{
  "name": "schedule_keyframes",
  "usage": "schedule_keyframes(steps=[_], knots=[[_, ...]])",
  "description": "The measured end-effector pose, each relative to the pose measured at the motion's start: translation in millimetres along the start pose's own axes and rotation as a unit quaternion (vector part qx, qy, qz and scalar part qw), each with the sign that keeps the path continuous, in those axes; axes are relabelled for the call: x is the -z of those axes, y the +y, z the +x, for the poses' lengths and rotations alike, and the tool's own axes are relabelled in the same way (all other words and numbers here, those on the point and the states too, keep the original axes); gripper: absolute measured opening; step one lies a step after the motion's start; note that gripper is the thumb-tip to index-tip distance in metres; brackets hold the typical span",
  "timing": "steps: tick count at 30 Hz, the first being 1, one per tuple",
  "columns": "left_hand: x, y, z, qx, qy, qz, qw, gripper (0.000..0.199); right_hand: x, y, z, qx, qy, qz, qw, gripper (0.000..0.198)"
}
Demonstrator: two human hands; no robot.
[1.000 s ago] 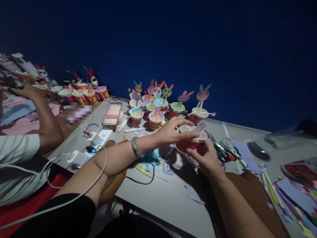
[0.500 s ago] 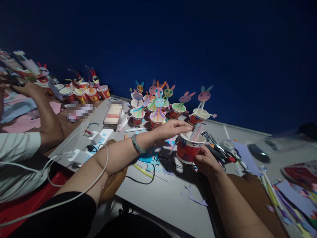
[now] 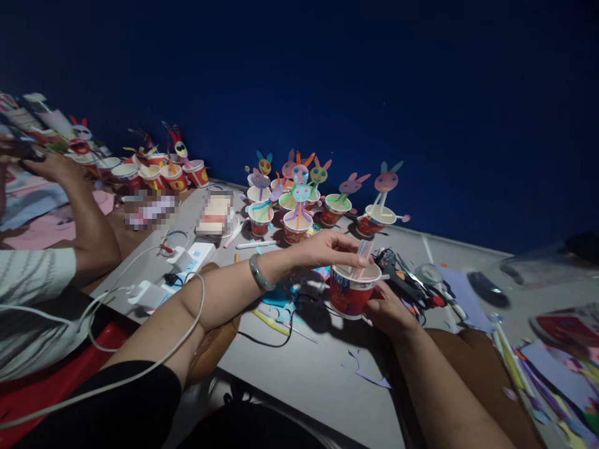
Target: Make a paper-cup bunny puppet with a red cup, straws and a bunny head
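A red paper cup (image 3: 350, 296) with a white rim is held just above the table by my right hand (image 3: 390, 312), its fingers round the cup's right side and underside. A pale, see-through pinkish strip (image 3: 365, 249) stands up out of the cup's mouth. My left hand (image 3: 330, 249), with a bangle at the wrist, reaches over the rim and closes its thumb and fingers on this strip. The strip's lower end is hidden inside the cup. Behind my left hand stand several red cups with paper rabbit figures (image 3: 302, 192) in them.
Cables and a power strip (image 3: 200, 255) lie at the left. Scissors and tools (image 3: 412, 280) sit right of the cup, with a computer mouse (image 3: 487, 289) beyond. Paper scraps (image 3: 367, 369) lie in front. Another person's arm (image 3: 88, 212) is at far left.
The cup has come slightly left and down in my right hand. My left fingers have moved from resting at the rim to closing on the strip, which now stands lower and more upright.
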State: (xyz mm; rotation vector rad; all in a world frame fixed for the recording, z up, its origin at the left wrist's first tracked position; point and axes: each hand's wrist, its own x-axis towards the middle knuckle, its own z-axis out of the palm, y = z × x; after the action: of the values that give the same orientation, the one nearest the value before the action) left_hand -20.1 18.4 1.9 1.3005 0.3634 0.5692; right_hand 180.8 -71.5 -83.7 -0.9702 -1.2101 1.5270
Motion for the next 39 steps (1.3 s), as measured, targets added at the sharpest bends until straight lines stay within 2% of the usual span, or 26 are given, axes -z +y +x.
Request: schedule_keyframes(steps=[5,9,13,16,19,24,31,39], knots=[[-0.2,-3.2,2.1,-0.024,0.04,0.02,0.999,0.043,-3.3,0.7,4.7,0.004,0.001,-0.051,0.999,0.064],[1.4,-7.6,5.3,-0.075,0.11,0.095,0.987,0.042,-11.5,0.1,10.7,0.08,0.083,-0.142,0.983,0.08],[2.9,-14.3,7.1,-0.094,0.149,0.139,0.975,0.037,-19.9,0.9,10.4,0.109,0.164,-0.206,0.958,0.093],[3.6,-17.4,7.3,-0.093,0.138,0.142,0.976,0.032,-24.2,0.5,9.0,0.122,0.191,-0.229,0.947,0.081],[4.8,-17.8,7.6,-0.09,0.119,0.136,0.979,0.033,-26.4,-1.8,9.1,0.13,0.19,-0.231,0.945,0.068],[7.3,-15.9,8.4,-0.064,0.097,0.12,0.986,0.04,-26.2,-4.5,10.2,0.129,0.174,-0.234,0.948,0.056],[6.4,-12.8,8.6,-0.07,0.067,0.074,0.993,0.045,-24.2,-3.2,10.4,0.129,0.164,-0.171,0.963,0.059],[6.4,-8.6,8.5,-0.06,0.044,0.066,0.995,0.043,-25.0,-5.1,10.0,0.124,0.154,-0.171,0.965,0.055]])
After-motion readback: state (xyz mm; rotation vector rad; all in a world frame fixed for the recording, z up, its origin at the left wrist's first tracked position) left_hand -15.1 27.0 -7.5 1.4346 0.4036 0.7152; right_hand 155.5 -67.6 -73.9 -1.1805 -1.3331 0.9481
